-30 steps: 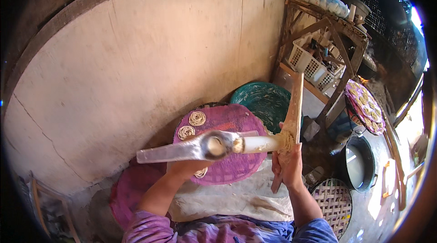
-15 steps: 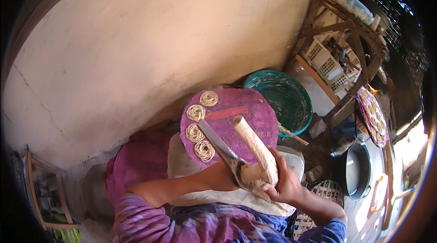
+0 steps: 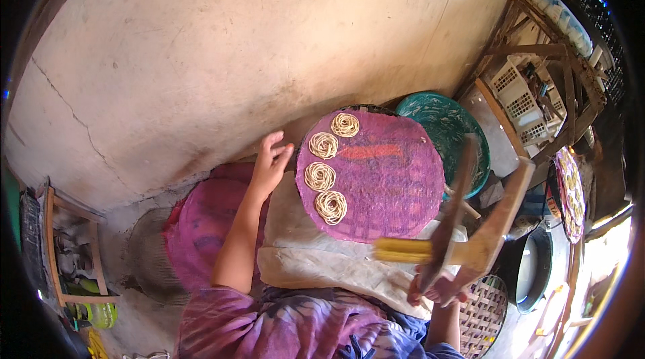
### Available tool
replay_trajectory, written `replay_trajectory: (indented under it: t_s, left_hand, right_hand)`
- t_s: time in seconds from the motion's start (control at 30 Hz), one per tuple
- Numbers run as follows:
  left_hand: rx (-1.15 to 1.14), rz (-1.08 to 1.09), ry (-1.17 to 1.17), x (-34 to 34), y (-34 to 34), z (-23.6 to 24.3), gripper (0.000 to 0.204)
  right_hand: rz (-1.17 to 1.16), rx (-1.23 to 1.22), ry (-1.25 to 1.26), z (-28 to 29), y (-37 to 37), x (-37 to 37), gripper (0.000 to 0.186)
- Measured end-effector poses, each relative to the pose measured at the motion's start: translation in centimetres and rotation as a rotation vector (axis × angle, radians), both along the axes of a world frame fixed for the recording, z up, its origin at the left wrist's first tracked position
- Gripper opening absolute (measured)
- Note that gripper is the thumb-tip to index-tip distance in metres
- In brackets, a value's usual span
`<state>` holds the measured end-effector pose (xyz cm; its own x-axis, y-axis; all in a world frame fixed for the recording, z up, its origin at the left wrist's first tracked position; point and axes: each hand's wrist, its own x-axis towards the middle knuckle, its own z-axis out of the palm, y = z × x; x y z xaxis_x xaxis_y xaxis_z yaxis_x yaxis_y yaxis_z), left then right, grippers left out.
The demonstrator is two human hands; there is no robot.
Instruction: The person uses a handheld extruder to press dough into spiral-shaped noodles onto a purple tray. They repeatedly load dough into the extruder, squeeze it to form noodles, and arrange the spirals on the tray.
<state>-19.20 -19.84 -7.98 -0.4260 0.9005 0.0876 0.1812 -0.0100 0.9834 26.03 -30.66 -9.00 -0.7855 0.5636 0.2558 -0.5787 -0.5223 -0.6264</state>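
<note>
My right hand (image 3: 438, 290) grips a wooden hand press (image 3: 498, 221) by its lower end, low at the right of my lap. Two long arms rise from this tool, and a yellow cylinder juts from it to the left; motion blurs it slightly. My left hand (image 3: 271, 163) is raised with its fingers apart and nothing in them, just left of the round purple cloth mat (image 3: 396, 191). Along the mat's left edge lie several pale strand nests (image 3: 319, 176) in a curved row. The mat rests over a pale cloth-covered support (image 3: 289, 261).
Behind the mat's right side stands a green basin (image 3: 430, 105) with white smears. Another purple mat (image 3: 201, 224) lies at left by the wall. On the right are a woven basket (image 3: 485, 305), a dark bucket (image 3: 531, 268) and a wooden rack (image 3: 571, 90) with a white crate (image 3: 521, 100).
My left hand has let go of the press and moved up beside the mat. The right hand has swung the press to the right and down. The view has shifted.
</note>
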Motion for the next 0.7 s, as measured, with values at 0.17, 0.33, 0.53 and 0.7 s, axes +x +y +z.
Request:
replay_trajectory:
  t_s: [0.17,0.33,0.53,0.7]
  left_hand:
    - [-0.254,-0.188,-1.029,2.1,-1.1,-8.6,0.061]
    - [-0.001,-0.456,-1.359,4.8,-1.3,-8.6,0.051]
    - [0.11,-0.439,-1.342,7.0,-1.5,-8.9,0.04]
    - [0.155,-0.494,-1.154,8.1,-2.2,-7.6,0.037]
  right_hand:
    - [-0.173,0.056,0.132,3.3,0.5,1.6,0.131]
    - [-0.303,0.027,0.172,5.5,-0.1,1.6,0.131]
    - [-0.391,0.017,0.21,6.1,-1.0,1.8,0.13]
    - [-0.466,0.019,0.227,7.0,-1.8,2.8,0.13]
